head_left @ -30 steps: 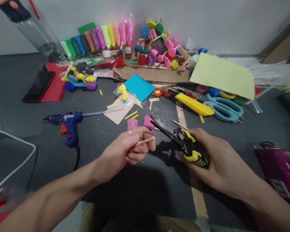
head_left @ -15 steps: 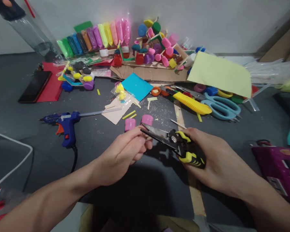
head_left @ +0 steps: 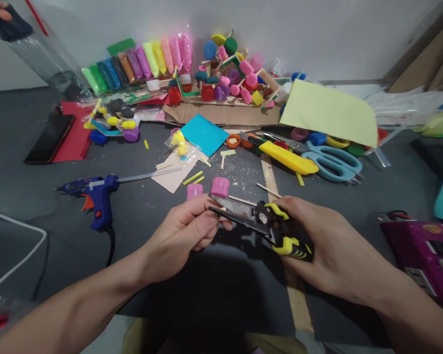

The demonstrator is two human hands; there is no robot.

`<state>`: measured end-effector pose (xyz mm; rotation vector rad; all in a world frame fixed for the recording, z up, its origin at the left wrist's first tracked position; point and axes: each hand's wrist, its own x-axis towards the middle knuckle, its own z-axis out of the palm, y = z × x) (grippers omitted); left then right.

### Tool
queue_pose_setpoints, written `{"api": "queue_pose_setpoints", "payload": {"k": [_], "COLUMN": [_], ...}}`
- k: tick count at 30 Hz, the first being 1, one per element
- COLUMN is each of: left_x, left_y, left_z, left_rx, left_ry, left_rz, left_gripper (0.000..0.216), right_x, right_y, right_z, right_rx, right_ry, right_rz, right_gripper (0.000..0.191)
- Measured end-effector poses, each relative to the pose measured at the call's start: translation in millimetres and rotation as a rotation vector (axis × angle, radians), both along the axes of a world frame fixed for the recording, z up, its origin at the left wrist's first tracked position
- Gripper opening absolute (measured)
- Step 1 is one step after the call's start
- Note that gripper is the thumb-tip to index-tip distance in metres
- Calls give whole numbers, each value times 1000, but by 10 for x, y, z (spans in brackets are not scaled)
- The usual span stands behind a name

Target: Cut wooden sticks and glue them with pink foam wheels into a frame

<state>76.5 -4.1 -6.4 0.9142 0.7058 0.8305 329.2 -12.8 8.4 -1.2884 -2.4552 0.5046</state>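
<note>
Stick [head_left: 223,210], mostly hidden, pinched in left hand [head_left: 186,223] at spread blades of cutters [head_left: 263,217]; right hand [head_left: 325,241] wraps their handles. From here, cut looks not yet made; pink caps [head_left: 220,187] loose just beyond left grip.

The left fingers [head_left: 204,225] hide most of the thin stick [head_left: 223,210], and the purple box [head_left: 408,246] right of the right fingers [head_left: 293,204] runs out of view.

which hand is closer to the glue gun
Left. The left hand is right of the glue gun, apart from it; the right hand, holding the cutters, is farther right.
</note>
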Motion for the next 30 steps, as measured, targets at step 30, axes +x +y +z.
{"api": "queue_pose_setpoints", "payload": {"k": [30], "left_x": [-74], "left_y": [70], "left_z": [36], "left_rx": [-280], "left_ry": [-308], "left_rz": [-295], "left_gripper": [36], "right_x": [-16], "right_y": [-10], "right_z": [7], "right_rx": [-84], "right_ry": [71], "right_rz": [56], "right_gripper": [21]}}
